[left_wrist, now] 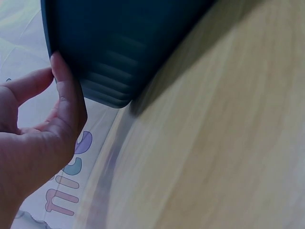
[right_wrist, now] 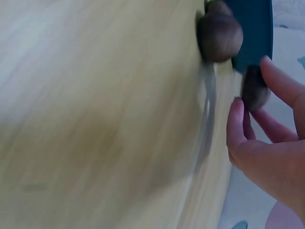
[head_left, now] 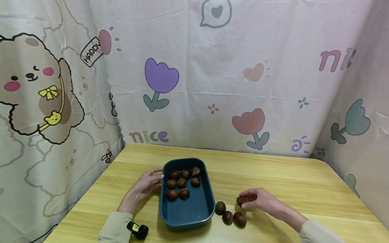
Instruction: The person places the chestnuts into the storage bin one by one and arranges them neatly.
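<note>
My left hand (head_left: 148, 184) touches the outer left side of a dark blue rectangular bin (head_left: 194, 216), its fingertips right at the rim. In the left wrist view those fingers (left_wrist: 66, 90) lie against the bin's ribbed wall. Several glossy brown chestnuts (head_left: 181, 183) sit in the far half of the bin. Right of the bin, my right hand (head_left: 258, 199) pinches a chestnut (right_wrist: 255, 88) between thumb and fingertips. Three more chestnuts (head_left: 228, 217) lie on the table by the bin's near right corner, just left of this hand.
The bin stands on a light wooden table (head_left: 304, 189). A small black device with a yellow label (head_left: 138, 230) is at the left sleeve. Behind the table and along both sides hangs a printed curtain (head_left: 197, 67).
</note>
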Demonstrator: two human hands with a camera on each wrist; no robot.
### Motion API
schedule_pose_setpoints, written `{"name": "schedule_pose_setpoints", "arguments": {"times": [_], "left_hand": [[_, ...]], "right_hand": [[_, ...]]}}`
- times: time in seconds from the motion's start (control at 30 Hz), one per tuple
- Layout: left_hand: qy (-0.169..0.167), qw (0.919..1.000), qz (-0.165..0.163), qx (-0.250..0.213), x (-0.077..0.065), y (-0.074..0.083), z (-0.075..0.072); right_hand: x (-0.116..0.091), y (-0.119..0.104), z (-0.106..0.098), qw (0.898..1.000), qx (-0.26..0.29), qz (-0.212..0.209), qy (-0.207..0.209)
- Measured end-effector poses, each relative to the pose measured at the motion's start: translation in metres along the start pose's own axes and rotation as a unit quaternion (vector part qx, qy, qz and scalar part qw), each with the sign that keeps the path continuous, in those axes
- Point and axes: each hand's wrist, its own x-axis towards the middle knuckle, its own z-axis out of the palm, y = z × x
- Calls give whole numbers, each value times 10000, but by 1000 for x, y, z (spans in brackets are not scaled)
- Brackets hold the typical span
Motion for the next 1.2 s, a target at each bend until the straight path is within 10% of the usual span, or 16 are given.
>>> {"name": "schedule_pose_setpoints", "arguments": {"times": [0.8, 1.2], "left_hand": [[37, 10000, -35, 32, -1, 0, -1], [28, 10000, -39, 21, -2, 0, 0]], "right_hand": [[51, -77, 56, 9941, -391, -50, 1010], [76, -101, 86, 9931, -812, -129, 838]]}}
